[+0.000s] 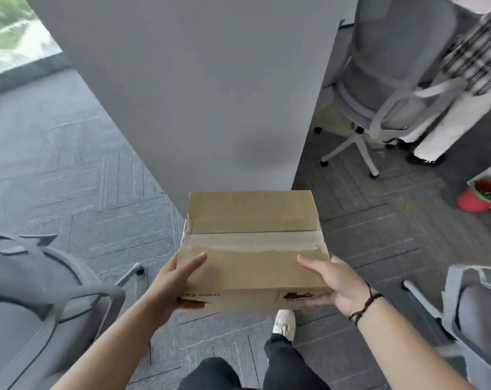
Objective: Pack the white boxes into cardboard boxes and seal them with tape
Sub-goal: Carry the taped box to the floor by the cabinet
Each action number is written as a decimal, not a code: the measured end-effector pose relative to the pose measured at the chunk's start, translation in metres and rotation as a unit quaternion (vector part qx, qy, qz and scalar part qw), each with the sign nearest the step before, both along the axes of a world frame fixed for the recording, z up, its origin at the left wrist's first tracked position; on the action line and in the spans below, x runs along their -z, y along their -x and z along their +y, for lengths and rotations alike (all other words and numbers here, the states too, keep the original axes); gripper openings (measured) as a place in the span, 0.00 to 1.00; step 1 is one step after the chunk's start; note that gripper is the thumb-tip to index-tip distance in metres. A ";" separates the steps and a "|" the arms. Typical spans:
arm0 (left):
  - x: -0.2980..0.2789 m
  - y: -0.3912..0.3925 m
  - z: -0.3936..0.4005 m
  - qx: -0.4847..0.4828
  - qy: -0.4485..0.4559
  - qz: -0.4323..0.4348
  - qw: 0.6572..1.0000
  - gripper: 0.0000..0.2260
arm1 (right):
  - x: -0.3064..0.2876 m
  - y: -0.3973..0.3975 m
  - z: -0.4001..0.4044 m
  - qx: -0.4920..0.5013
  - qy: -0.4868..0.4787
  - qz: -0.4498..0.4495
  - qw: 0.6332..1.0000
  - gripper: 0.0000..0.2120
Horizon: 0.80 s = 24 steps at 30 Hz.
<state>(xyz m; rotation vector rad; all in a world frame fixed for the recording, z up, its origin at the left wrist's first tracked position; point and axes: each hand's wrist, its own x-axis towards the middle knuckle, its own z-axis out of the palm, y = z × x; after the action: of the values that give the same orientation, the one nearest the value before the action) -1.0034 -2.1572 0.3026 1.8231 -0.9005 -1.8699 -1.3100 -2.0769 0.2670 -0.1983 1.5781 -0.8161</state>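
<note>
Below me, dark trouser legs (281,367) and one pale shoe (285,323) stand on the grey carpet floor (84,192), and just above them my two forearms reach forward to the cardboard box (252,249). I carry it in the air in front of my body, clear of any worktop, with a wide grey pillar (196,94) beyond it.

Left hand (172,285) takes the near left corner: thumb laid flat on the top, fingers curled under the bottom edge, so the weight sits on the fingers and the thumb stops it tipping. Right hand (335,285), with a dark cord bracelet (365,305) at the wrist, does the same at the near right corner. Both grips are closed on the box, one each side, to keep it level.

Clear tape (252,244) runs across the seam where the flaps meet, so I judge this one sealed and ready to set down somewhere. Grey office chairs stand at my left (42,291) and ahead on the right (379,80), so I keep the load tucked in close.
</note>
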 end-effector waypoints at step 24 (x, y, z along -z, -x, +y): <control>0.434 0.043 -0.106 -0.162 -0.065 0.005 0.985 0.32 | 0.408 0.055 -0.186 -0.138 -0.039 0.025 0.989 0.22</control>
<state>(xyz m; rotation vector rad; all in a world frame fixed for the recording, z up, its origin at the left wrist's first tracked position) -1.0463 -2.2635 -0.1318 1.8996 -0.4516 -1.7612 -1.3646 -2.2626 -0.1414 -0.3755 1.5837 -0.5366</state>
